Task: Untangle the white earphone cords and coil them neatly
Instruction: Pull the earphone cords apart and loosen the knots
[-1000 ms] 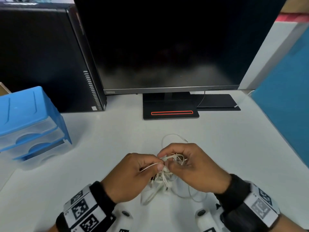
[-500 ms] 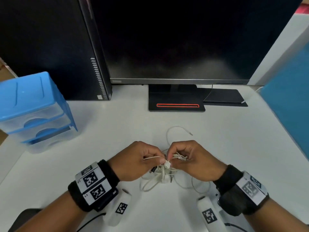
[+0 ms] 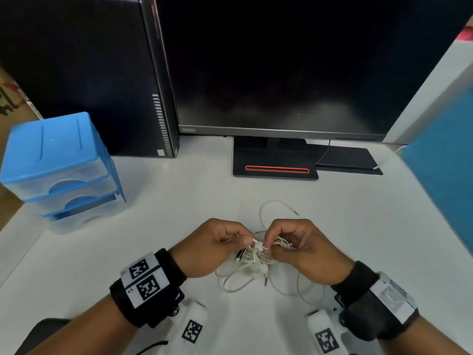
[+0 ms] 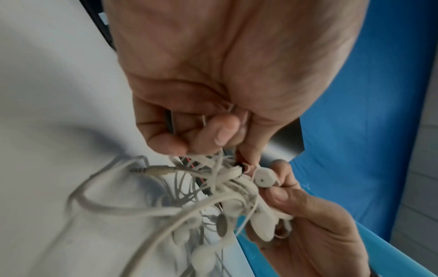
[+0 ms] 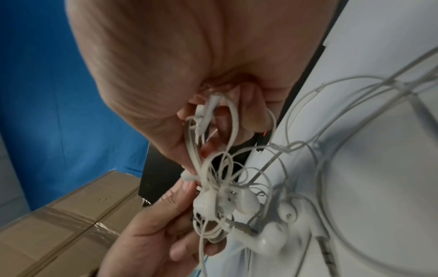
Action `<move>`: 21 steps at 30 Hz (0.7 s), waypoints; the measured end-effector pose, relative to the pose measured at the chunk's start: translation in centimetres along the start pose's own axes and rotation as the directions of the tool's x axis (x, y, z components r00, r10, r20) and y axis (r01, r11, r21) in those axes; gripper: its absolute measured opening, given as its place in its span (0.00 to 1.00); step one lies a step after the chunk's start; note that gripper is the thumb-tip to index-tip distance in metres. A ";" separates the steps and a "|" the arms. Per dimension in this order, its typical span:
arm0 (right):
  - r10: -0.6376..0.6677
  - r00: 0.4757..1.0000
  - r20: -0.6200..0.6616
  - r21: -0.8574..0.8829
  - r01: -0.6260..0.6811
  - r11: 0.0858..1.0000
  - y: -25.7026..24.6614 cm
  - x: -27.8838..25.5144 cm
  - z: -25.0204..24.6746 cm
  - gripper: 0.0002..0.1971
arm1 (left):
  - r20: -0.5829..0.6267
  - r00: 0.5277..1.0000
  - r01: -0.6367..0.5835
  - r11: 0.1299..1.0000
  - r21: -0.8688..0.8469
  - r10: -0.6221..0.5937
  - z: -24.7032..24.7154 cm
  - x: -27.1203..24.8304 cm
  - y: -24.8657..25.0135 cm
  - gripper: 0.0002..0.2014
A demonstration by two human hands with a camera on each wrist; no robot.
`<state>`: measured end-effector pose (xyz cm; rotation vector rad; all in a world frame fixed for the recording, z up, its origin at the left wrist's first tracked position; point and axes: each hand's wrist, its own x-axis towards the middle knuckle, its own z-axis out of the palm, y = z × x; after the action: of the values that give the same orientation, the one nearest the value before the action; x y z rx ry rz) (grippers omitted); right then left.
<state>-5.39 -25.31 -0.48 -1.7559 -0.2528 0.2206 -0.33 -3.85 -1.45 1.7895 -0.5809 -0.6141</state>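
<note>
Dangling earphone cords, plug rightward.

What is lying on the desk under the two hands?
Loose loops of the earphone cords and a plug trail onto the white desk below the left hand and right hand. Whatever lies beneath the palms is hidden.

Ahead of you: bare surface lay open between your hands and the monitor stand.
Far edge: the monitor and computer tower walled off the back.
Your left: the blue drawer unit stood in the way, with open surface between it and your left hand.
Your right: open surface ran to the blue partition.
Near you: loose loops of the earphone cords trailed on the surface between your wrists.
</note>
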 end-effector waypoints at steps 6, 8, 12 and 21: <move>-0.003 1.000 0.000 -0.075 0.003 0.997 0.9 -0.2 1.4 0.07 | -0.145 0.974 -0.111 0.926 0.362 0.173 1.1 -0.7 -0.1 0.10; 0.008 1.000 -0.024 -0.069 -0.010 0.998 1.2 -0.1 1.3 0.07 | -0.203 0.960 -0.127 0.944 0.304 0.195 1.4 -0.7 0.0 0.08; 0.028 0.999 -0.031 -0.086 -0.031 0.996 0.9 -0.1 0.5 0.08 | -0.307 0.947 -0.014 0.944 -0.330 -0.094 0.3 0.5 0.4 0.06; -0.111 0.992 -0.068 -0.066 0.106 0.992 -4.8 -0.7 -0.5 0.03 | -0.298 0.951 -0.047 0.910 -0.412 -0.086 -0.9 0.5 1.0 0.17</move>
<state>-6.17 -25.12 4.33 -1.8021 -0.3050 0.0720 0.52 -3.82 -0.30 1.4465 -0.1948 -0.4178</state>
